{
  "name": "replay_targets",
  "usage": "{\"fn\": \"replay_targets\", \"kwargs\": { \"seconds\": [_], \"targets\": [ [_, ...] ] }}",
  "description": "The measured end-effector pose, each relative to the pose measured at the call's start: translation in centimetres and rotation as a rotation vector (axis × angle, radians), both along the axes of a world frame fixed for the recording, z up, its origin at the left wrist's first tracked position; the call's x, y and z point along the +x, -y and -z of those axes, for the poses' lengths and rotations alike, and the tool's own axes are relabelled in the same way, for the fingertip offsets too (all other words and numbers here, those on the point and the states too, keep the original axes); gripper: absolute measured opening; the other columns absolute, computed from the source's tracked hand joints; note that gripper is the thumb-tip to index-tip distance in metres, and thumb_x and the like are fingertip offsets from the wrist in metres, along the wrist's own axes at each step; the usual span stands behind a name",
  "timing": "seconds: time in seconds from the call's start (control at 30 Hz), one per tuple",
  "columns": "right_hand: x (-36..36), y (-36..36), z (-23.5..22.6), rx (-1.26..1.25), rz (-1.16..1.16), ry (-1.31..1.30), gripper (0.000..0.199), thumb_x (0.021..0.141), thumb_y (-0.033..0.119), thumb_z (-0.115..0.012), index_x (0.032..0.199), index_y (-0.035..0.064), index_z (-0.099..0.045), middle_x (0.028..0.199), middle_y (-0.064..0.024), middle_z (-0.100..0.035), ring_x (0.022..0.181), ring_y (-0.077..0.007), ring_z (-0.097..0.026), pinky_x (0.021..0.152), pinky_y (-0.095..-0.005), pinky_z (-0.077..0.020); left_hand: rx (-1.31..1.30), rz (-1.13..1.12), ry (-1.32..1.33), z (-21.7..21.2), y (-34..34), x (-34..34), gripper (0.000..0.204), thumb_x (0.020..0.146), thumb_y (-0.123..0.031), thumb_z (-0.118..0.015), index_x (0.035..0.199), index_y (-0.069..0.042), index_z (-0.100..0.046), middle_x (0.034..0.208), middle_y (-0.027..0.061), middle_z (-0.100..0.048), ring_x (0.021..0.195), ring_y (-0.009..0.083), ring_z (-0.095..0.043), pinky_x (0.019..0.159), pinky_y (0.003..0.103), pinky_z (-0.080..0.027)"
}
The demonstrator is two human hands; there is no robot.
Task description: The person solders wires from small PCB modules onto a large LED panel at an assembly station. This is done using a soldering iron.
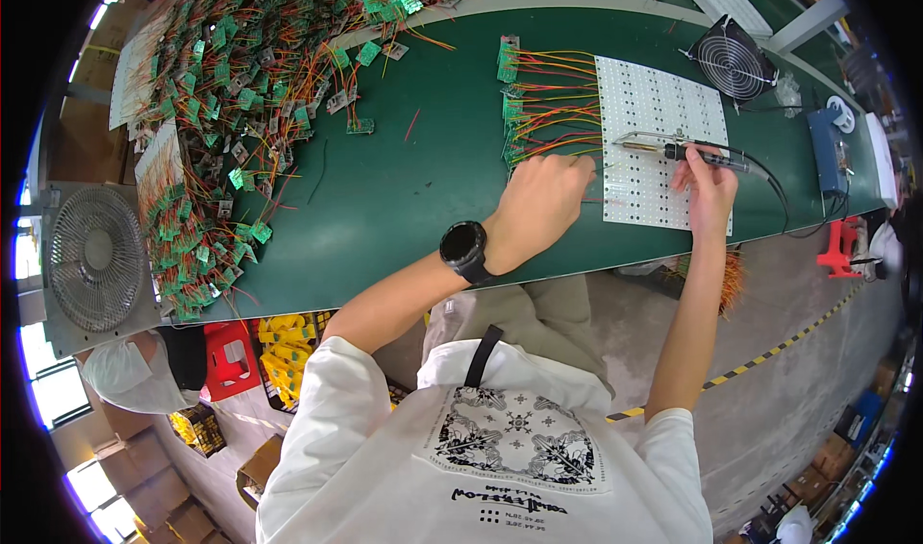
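Right hand gripped a soldering iron over the white panel on the green worktop. Left hand, loosely curled, pressed wires at the panel's edge. Several wired small boards were attached; a large pile lay apart, seemingly left.

A perforated panel lies on the table, wired boards just left, a fan behind it.

Bare green mat lies open to my left; heaped wired boards and a fan hem the edges.
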State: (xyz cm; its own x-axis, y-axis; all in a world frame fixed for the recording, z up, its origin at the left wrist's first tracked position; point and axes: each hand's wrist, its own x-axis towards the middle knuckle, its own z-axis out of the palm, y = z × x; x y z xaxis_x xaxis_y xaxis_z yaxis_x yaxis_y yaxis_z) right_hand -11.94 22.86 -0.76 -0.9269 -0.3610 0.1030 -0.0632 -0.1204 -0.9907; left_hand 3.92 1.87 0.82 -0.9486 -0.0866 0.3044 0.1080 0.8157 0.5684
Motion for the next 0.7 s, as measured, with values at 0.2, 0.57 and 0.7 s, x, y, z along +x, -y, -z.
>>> {"fn": "replay_targets", "kwargs": {
  "seconds": [0.2, 0.57, 0.7],
  "targets": [
    [0.6, -0.1, 0.4, -0.032, 0.065, -0.138, 0.016, 0.089, 0.007, -0.063, 0.098, -0.0057, -0.061, 0.065, -0.0094, -0.061, 0.052, -0.0150, -0.057, 0.048, -0.0245, -0.0425, -0.047, -0.110, -0.110, 1.0, -1.0, 0.3, 0.007, 0.084, -0.009, -0.061, 0.079, -0.004, -0.064, 0.072, 0.0116, -0.065, 0.062, 0.0308, -0.063, 0.054, 0.040, -0.049],
    [1.3, 0.3, -1.3, -0.003, 0.200, -0.314, 0.015, 0.090, 0.006, -0.061, 0.098, -0.0070, -0.060, 0.068, -0.0121, -0.062, 0.055, -0.0171, -0.058, 0.050, -0.0270, -0.0446, -0.033, -0.115, -0.210, 1.7, -0.5, 0.5, 0.007, 0.083, -0.013, -0.064, 0.079, -0.007, -0.065, 0.069, 0.0063, -0.062, 0.059, 0.0274, -0.061, 0.052, 0.038, -0.047],
    [1.1, -0.2, -0.5, -0.129, 0.011, 0.003, 0.017, 0.090, 0.009, -0.061, 0.099, -0.0060, -0.060, 0.070, -0.0114, -0.062, 0.056, -0.0180, -0.058, 0.052, -0.0291, -0.0439, 0.010, -0.148, -0.210, 1.9, -0.6, 0.3, 0.005, 0.081, -0.011, -0.064, 0.079, -0.006, -0.065, 0.072, 0.0068, -0.063, 0.060, 0.0282, -0.062, 0.053, 0.038, -0.048]
  ]
}}
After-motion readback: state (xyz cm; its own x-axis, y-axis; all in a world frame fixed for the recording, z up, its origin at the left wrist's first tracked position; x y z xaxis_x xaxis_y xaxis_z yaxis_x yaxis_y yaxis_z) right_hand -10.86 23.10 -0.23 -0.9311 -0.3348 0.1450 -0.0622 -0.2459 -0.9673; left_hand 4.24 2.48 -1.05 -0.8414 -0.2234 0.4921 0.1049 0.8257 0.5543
